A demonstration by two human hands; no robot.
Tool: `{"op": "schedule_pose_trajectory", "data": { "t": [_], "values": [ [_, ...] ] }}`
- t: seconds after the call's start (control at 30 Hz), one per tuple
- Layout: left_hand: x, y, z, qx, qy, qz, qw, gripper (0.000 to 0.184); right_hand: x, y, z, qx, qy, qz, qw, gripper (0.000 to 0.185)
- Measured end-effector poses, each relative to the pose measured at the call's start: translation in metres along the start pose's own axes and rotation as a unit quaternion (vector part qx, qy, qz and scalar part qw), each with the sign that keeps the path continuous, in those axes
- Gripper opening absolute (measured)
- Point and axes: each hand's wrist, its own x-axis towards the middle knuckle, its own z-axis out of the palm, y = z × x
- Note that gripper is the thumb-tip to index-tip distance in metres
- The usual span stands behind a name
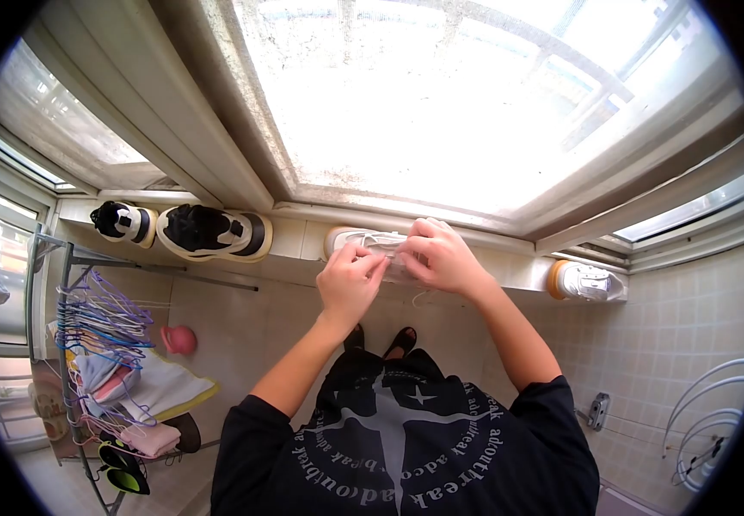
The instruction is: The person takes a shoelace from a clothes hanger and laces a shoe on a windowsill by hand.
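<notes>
A white shoe [335,238] lies on the window ledge in front of me, its toe pointing left. Pale laces [374,241] cross its top, and a thin loose lace end hangs below the ledge. My left hand [351,280] is at the shoe's near side, thumb and fingers pinched on a shoelace. From the right, my right hand [442,256] bends over the shoe, its fingers closed on the lace close to the left fingertips. The hands cover the shoe's middle and heel, so the exact grip on the laces is partly hidden.
Two black-and-white shoes [215,234] stand left on the ledge [295,241]; another white shoe [589,282] is at its right end. A rack with hangers [101,318] and cloths stands left, near a pink rounded object [179,339]. White hoops [707,413] are at right.
</notes>
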Motion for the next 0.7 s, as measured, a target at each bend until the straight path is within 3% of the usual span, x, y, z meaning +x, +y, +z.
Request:
{"op": "schedule_pose_trajectory", "data": {
  "t": [0.3,0.67,0.7],
  "values": [
    [0.003,-0.002,-0.002,0.036,-0.019,-0.007,0.999,0.004,-0.010,0.003,-0.009,-0.146,0.011,-0.060,0.987,0.022],
    [0.001,0.002,-0.002,0.053,-0.036,0.019,0.998,0.006,-0.008,0.004,0.004,-0.101,0.056,-0.123,0.986,0.025],
    [0.002,0.001,-0.002,0.022,-0.054,-0.018,0.998,0.009,-0.007,0.003,0.003,-0.094,0.052,-0.123,0.987,0.025]
  ]
}}
